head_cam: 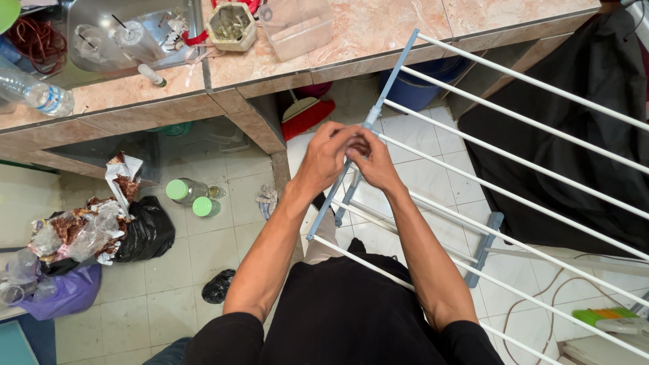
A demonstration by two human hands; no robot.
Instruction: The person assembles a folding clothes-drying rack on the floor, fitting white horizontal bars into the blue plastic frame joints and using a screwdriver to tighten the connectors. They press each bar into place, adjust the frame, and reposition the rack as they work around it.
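rack [514, 203]: light, stiff, best held by rail | left hand [329, 157] + right hand [373, 162]: pinching grey end rail [378, 108], seemingly

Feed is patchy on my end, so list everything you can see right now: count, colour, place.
drying rack: one, white rods on grey-blue bars, right half.
counter: one, pinkish marble tile, top.
sink: one, steel, top left, holding clear cups.
clear container: one, on counter.
plastic bottle: one, clear, counter's left end.
green-lidded bottles: two, on floor under counter.
black bag: one, floor left, among wrappers.
purple bag: one, lower left.
broom: one, red, under counter.
dark cloth: one, black, right.
left hand: gripping the rack's end bar.
right hand: on the same bar, touching the left.
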